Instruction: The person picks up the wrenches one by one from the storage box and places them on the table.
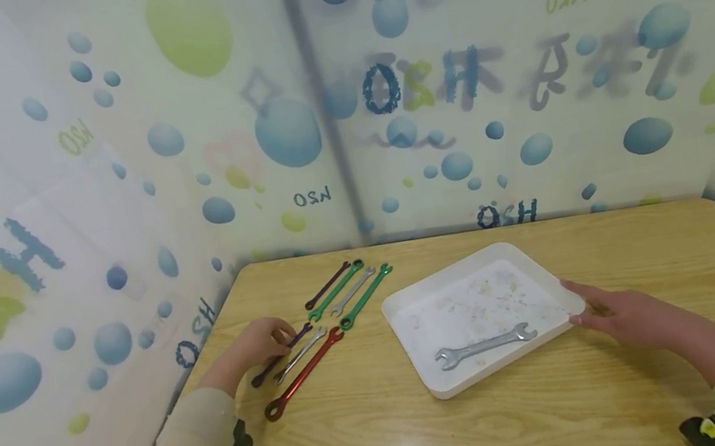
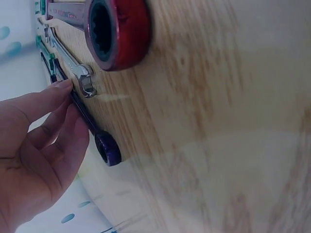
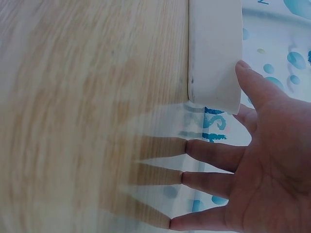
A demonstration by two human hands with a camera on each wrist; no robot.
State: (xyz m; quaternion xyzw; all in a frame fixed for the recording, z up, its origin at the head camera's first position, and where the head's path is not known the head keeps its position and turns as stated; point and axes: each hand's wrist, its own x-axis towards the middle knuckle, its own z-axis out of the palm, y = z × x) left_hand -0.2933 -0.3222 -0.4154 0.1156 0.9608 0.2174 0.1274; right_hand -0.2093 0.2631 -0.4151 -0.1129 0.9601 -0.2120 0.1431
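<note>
A dark purple combination wrench (image 2: 108, 148) lies on the table, and my left hand (image 1: 267, 340) pinches its shaft between thumb and fingers. Right beside it are a silver wrench (image 1: 301, 353) and a longer red wrench (image 1: 304, 374). My right hand (image 1: 625, 317) is at the near right corner of a white tray (image 1: 412, 347). Its thumb and forefinger touch the tray's edge, while the other fingers (image 3: 214, 153) are spread straight with their tips on the table. Inside the tray lies a silver double open-end wrench (image 1: 485, 345).
Behind my left hand, a second row holds a dark red wrench (image 1: 328, 285), a green wrench (image 1: 336, 289), a silver wrench (image 1: 353, 291) and another green wrench (image 1: 365, 296). Patterned walls (image 1: 533, 179) border the wooden table (image 1: 377, 438) at the back and sides.
</note>
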